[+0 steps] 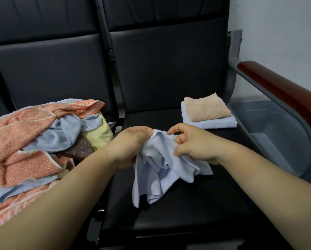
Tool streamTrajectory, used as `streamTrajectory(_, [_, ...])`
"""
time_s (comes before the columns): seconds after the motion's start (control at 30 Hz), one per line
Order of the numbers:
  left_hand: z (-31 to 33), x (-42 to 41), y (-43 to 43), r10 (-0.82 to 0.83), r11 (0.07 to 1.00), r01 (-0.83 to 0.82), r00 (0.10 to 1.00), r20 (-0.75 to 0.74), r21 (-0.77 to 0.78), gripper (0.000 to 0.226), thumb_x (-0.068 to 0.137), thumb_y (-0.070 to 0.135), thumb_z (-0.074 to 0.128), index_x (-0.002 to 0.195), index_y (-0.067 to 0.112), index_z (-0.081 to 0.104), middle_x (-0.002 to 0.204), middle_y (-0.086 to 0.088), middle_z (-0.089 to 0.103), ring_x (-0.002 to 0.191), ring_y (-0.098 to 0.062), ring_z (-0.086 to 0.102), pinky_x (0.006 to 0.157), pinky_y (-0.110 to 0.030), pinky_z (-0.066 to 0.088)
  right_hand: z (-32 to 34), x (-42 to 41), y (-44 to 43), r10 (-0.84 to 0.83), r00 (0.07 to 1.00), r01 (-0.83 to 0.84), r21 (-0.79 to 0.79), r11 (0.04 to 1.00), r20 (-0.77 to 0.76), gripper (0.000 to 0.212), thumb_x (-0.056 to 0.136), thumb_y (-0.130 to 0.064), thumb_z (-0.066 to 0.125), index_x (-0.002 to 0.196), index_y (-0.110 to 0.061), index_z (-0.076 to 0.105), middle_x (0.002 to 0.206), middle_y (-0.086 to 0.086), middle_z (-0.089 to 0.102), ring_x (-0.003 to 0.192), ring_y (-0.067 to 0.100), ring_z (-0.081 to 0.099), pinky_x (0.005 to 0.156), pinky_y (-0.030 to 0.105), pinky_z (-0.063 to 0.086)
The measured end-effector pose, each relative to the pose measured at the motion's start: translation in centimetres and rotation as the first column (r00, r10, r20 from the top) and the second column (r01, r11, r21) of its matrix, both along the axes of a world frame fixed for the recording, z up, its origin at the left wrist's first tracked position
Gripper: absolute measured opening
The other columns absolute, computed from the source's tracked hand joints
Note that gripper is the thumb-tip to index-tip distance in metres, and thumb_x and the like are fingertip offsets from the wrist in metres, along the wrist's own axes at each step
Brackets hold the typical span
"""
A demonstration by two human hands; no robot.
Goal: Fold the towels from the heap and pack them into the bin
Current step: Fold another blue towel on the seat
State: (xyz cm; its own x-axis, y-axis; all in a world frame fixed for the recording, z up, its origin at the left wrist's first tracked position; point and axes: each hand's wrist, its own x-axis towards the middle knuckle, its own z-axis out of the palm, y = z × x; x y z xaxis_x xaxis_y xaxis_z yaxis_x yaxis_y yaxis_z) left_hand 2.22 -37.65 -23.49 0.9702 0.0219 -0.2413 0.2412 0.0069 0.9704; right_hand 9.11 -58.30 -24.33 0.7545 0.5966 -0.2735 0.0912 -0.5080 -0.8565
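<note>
Left-hand fingers are curled round the bunched top of the pale blue towel. Right-hand fingers pinch a fold just beside them, index stretched out, the rest loosely curled against the cloth. Both the left hand and the right hand grip a wad, not an edge. I can't see a corner in either grip.

The towel is held over the black seat, crumpled, lower end hanging down. Can't tell if the tail touches the seat.

Risks as I read them:
- No corners found, so pulling the hands apart from this grip likely gives a twisted sheet and a skewed fold. Walk the fingers along the hem first.
- Soft terry in several layers: a pinch may catch only the outer layer, and the rest drops when shaken out.
- The tail hangs toward the seat's front. A shake or a sloppy lay-down could let it slide off the front edge.
- The folded stack, peach towel on a folded blue one, sits on the same seat near the right hand. Spreading the towel flat there could nudge or cover it.
- The left forearm lies right beside the heap on the next seat. An elbow swing could drag loose pieces off.
- The bin is past the armrest and lower than the seat, and neither folded towel is in it yet. Taking the stack across the rail one-handed risks the folds opening.
</note>
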Motion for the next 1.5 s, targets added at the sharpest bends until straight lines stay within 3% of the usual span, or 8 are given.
streamTrajectory(0.23, [0.3,-0.2,2.7,-0.303,0.556,0.122,0.951,0.064,0.822,0.024,0.069,0.013,0.068,0.088,0.024,0.059,0.081,0.002,0.065,0.071,-0.014,0.058,0.066,-0.04,0.053,1.4,-0.1,-0.4,0.079,0.995,-0.07,-0.149,0.986,0.058,0.022,0.078,-0.023,0.064,0.096,-0.035,0.072,0.1,0.008,0.071,0.085,0.017,0.061,0.076,0.037,0.051])
streamTrajectory(0.37, [0.4,0.0,4.3,-0.182,0.423,-0.046,0.974,0.135,0.905,0.016,0.086,0.011,0.066,0.083,0.027,0.065,0.078,0.007,0.066,0.071,-0.006,0.06,0.067,-0.03,0.053,1.8,0.6,-1.3,0.078,0.978,-0.034,-0.217,0.976,0.195,0.02,0.079,-0.039,0.083,0.086,-0.022,0.074,0.086,0.006,0.072,0.081,0.021,0.069,0.076,0.039,0.057])
streamTrajectory(0.67, [0.9,0.4,3.6,0.283,0.942,-0.295,0.955,0.094,0.16,0.024,0.103,0.01,0.051,0.088,0.012,0.07,0.075,-0.009,0.067,0.071,-0.023,0.06,0.057,-0.029,0.048,1.3,0.3,-0.7,0.011,0.992,-0.012,0.005,1.0,0.122,0.04,0.077,-0.031,0.088,0.091,-0.005,0.062,0.075,0.001,0.063,0.072,0.015,0.062,0.071,0.036,0.051])
streamTrajectory(0.83, [2.0,-0.3,3.0,0.058,0.861,-0.188,0.959,0.276,0.472,0.015,0.095,0.026,0.069,0.09,0.012,0.071,0.062,0.004,0.064,0.05,-0.003,0.056,0.043,-0.02,0.044,1.9,0.4,-0.8,0.085,0.949,-0.01,-0.24,0.971,0.304,0.042,0.081,-0.033,0.083,0.071,-0.015,0.047,0.065,0.001,0.044,0.062,0.012,0.045,0.063,0.031,0.04])
streamTrajectory(1.0, [1.8,-0.3,4.4,-0.247,0.552,0.127,0.969,0.016,0.824,0.03,0.081,0.043,0.083,0.087,0.016,0.071,0.078,0.001,0.069,0.071,-0.004,0.06,0.066,-0.029,0.051,2.7,0.5,-1.5,-0.057,0.995,0.053,0.052,0.997,0.087,0.013,0.086,-0.024,0.076,0.099,-0.019,0.077,0.101,0.008,0.077,0.104,0.028,0.073,0.096,0.049,0.058])
streamTrajectory(1.13, [1.4,-0.5,4.0,-0.166,0.852,0.068,0.975,0.146,0.519,0.032,0.092,0.031,0.066,0.109,0.005,0.064,0.099,-0.019,0.069,0.087,-0.014,0.062,0.076,-0.036,0.048,2.7,0.1,-1.6,-0.01,0.998,0.026,0.245,0.969,-0.068,0.032,0.087,-0.013,0.08,0.117,-0.01,0.072,0.109,0.015,0.077,0.104,0.031,0.075,0.099,0.053,0.058])
streamTrajectory(1.3, [2.3,-0.4,3.0,0.07,0.998,-0.07,0.993,0.092,0.001,0.02,0.1,0.008,0.057,0.118,0.0,0.062,0.093,-0.014,0.07,0.084,-0.023,0.067,0.066,-0.034,0.055,2.3,-0.8,-0.8,0.204,0.948,-0.14,-0.254,0.957,0.245,0.038,0.075,-0.033,0.085,0.108,-0.028,0.065,0.095,-0.006,0.075,0.086,0.011,0.073,0.084,0.04,0.063])
streamTrajectory(1.5, [1.4,-0.4,3.8,-0.309,0.707,0.2,0.95,0.043,0.678,0.018,0.082,0.022,0.085,0.096,0.016,0.075,0.089,0.001,0.077,0.079,0.0,0.065,0.074,-0.025,0.051,2.9,0.1,-1.3,0.097,0.951,-0.057,-0.14,0.989,0.293,0.016,0.088,-0.034,0.076,0.094,-0.019,0.075,0.089,0.005,0.077,0.09,0.021,0.074,0.091,0.047,0.06])
